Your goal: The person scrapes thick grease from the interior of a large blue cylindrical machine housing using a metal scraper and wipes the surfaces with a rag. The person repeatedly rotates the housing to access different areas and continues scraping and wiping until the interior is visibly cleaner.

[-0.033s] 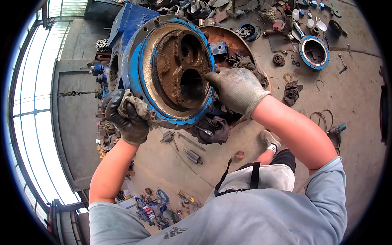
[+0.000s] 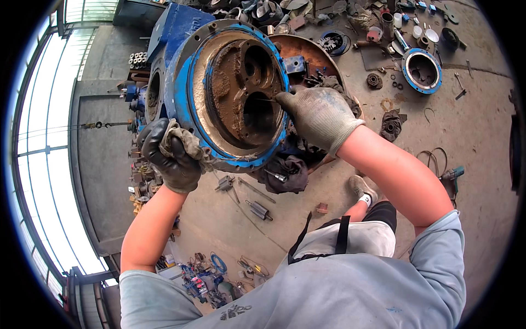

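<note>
The crusted brown end face (image 2: 222, 90) is sitting inside the blue flanged casing (image 2: 185, 112), at the far middle of the scene before the person, its two bores opening side by side. The right hand (image 2: 322, 116), in a grey knit glove, is holding its fingers together at the right rim, apparently pinching a thin tool (image 2: 268, 100) that is pointing left across the near bore (image 2: 257, 118); the glove is hiding the grip. The left hand (image 2: 179, 169), in a black glove, is clamping a grey rag (image 2: 183, 140) against the casing's near left edge.

The work appears to be close scraping. Doing it well probably means keeping the tip shallow, using short strokes, sparing the bore lips and the pale ring, and wiping loosened crumbs outward with the rag. Bracing the left hand on the flange should steady the body.

Raised lettering (image 2: 194, 23) is showing on the housing at the far left, partly turned away, and a dark logo (image 2: 235, 313) is marking the grey shirt (image 2: 312, 290). Farther right, a rusty basin (image 2: 309, 48) is lying behind the casing, and a blue-rimmed cover (image 2: 406, 70) is resting on the floor (image 2: 482, 126).
</note>
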Demonstrator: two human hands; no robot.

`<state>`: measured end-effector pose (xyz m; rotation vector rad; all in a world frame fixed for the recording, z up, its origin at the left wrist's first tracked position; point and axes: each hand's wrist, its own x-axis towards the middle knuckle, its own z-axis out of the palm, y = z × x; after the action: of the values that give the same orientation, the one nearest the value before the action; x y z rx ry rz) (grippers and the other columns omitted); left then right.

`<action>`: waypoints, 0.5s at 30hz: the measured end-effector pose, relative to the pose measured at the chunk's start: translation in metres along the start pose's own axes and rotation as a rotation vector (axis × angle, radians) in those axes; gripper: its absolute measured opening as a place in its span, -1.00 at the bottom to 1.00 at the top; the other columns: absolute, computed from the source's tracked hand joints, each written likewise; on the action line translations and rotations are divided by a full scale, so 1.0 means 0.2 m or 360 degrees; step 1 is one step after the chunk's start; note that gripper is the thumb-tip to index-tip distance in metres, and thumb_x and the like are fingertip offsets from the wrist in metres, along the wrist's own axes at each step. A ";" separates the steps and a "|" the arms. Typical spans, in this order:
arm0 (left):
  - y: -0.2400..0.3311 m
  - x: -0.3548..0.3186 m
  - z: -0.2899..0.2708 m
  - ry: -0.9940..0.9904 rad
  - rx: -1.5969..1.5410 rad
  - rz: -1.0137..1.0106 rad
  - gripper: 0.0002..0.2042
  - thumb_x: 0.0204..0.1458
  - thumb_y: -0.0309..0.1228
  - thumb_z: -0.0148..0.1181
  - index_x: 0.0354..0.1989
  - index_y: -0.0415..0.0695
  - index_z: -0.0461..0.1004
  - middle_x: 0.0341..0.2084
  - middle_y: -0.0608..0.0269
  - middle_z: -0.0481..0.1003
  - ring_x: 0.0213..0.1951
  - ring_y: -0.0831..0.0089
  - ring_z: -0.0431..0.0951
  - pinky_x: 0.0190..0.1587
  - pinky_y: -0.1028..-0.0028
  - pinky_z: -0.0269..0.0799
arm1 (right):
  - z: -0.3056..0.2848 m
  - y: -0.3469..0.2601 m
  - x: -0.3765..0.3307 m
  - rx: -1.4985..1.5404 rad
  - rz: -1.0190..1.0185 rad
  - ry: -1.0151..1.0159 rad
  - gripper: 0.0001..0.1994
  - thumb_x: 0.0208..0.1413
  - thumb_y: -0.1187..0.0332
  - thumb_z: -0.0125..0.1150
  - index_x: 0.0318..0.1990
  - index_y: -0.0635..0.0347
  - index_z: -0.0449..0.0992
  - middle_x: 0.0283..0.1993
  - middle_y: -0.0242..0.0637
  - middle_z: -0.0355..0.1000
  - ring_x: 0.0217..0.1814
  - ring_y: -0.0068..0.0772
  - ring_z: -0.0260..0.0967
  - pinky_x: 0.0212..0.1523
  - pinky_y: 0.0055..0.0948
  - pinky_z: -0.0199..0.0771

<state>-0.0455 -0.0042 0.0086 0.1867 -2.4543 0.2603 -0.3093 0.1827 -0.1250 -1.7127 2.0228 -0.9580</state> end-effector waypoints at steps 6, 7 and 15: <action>0.02 -0.01 0.04 0.0026 -0.0163 -0.0037 -0.69 0.57 -0.24 0.02 0.30 -0.12 0.24 0.18 -0.04 0.40 0.22 0.10 0.47 0.33 0.07 0.40 | 0.01 0.02 0.05 -0.0224 -0.0154 0.0133 -0.65 0.28 0.41 0.24 0.20 0.07 0.60 0.01 -0.03 0.65 0.05 0.09 0.70 0.05 0.03 0.72; 0.02 -0.01 0.04 0.0038 -0.0212 -0.0040 -0.69 0.56 -0.23 0.02 0.30 -0.12 0.24 0.18 -0.04 0.40 0.22 0.11 0.47 0.33 0.07 0.41 | 0.02 0.06 0.05 -0.0215 -0.0134 0.0098 -0.65 0.27 0.41 0.25 0.21 0.06 0.59 0.01 -0.03 0.65 0.04 0.10 0.70 0.05 0.03 0.71; 0.04 -0.05 0.06 0.0173 -0.0288 -0.0127 -0.64 0.56 -0.22 0.03 0.34 -0.17 0.24 0.22 -0.07 0.38 0.26 0.10 0.46 0.36 0.06 0.40 | -0.06 0.08 0.07 -0.0305 -0.0142 -0.0143 -0.50 0.18 0.49 0.27 0.30 -0.02 0.53 -0.04 -0.02 0.67 0.01 0.13 0.70 0.03 0.11 0.66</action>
<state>-0.0465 0.0005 -0.0082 0.1867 -2.3412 0.0130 -0.3306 0.1733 -0.1245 -1.9227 2.0516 -0.7185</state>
